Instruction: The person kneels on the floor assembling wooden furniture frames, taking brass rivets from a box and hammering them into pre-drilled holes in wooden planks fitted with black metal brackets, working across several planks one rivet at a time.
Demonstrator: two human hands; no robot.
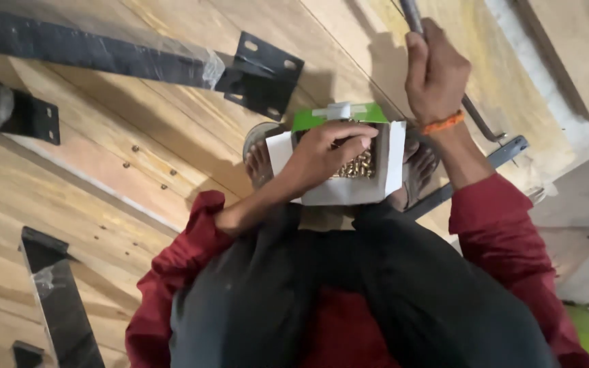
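My left hand (pixel 325 153) reaches into a small open cardboard box (pixel 386 174), white inside with a green flap, that holds several small brass-coloured screws (pixel 359 167). The fingers are curled down among the screws; whether they pinch one is hidden. My right hand (pixel 436 71), with an orange thread at the wrist, is closed around a grey metal rod (pixel 410 13) that runs up out of view. The box rests between my bare feet (pixel 260 163) on a plywood surface (pixel 138 136). My dark trousers and red sleeves fill the lower part of the view.
Black metal bars with bolted brackets (pixel 264 68) lie across the plywood at the top left; another black bar (pixel 59 300) lies at the lower left. A blue-grey metal strip (pixel 499 153) sits to the right of my feet. A row of screw heads runs across the wood.
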